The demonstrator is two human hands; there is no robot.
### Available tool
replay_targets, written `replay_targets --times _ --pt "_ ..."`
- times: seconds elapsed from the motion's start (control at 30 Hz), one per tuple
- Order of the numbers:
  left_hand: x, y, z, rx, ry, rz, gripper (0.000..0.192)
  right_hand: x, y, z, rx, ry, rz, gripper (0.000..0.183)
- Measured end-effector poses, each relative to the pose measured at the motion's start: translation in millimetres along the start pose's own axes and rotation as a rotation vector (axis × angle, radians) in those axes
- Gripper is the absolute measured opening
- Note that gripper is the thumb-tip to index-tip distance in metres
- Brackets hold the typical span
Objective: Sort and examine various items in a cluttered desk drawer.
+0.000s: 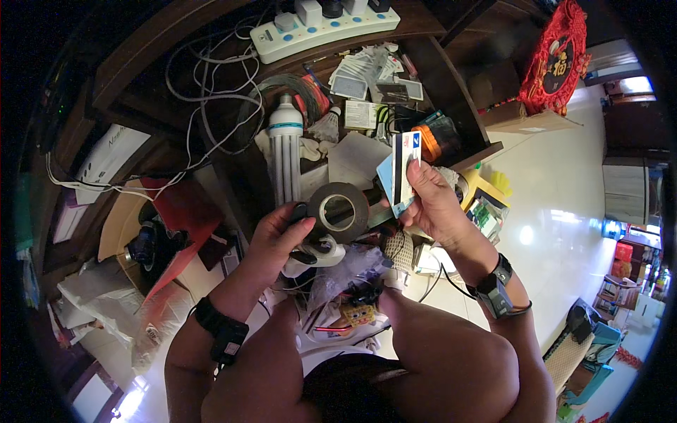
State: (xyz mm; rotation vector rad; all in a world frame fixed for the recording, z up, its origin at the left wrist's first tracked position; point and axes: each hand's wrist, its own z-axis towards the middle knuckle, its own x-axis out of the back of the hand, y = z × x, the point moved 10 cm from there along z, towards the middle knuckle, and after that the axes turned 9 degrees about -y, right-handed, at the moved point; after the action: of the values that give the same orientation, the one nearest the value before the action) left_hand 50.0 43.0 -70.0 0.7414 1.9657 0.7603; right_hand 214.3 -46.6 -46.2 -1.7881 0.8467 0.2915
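My left hand (280, 232) grips a small black object (299, 212), whose kind I cannot tell, between thumb and fingers. Against its thumb tip is a roll of dark tape (359, 209); whether the hand holds that too is unclear. In my right hand (433, 198) are a white card with a black stripe (406, 158) and a light blue card (386, 174), pinched under the thumb. Both hands are over an open wooden drawer (460, 90). A compact fluorescent bulb (285, 143) stands out beyond my left hand, near grey cardboard (359, 153).
In the drawer lie playing cards (349, 87), a shuttlecock (325, 127) and an orange-lidded jar (426, 143). A power strip (328, 34) with plugs sits above, its white cables (211, 98) hanging left. Clear plastic wrapping (344, 272) lies between my legs. A red ornament (555, 63) is at right.
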Motion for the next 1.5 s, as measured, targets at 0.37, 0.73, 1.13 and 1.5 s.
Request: replay_targets --times 0.37,0.73,1.13,1.5 --pt "-1.8 -13.0 -2.0 0.068 -0.020 -0.091 0.035 -44.0 2.7 -10.0 -0.043 -0.717 0.890 0.021" --pt "-8.2 -2.9 -0.2 0.000 -0.037 -0.008 0.030 -46.9 2.7 -11.6 -0.053 -0.757 0.881 0.023" --pt "-14.9 1.7 4.7 0.006 -0.038 0.141 0.030 -12.7 17.1 -4.7 -0.008 -0.118 -0.312 0.019" --pt "-8.0 24.3 3.4 -0.106 0.064 0.328 0.021 -26.1 8.9 -2.6 0.095 -0.023 -0.659 0.018"
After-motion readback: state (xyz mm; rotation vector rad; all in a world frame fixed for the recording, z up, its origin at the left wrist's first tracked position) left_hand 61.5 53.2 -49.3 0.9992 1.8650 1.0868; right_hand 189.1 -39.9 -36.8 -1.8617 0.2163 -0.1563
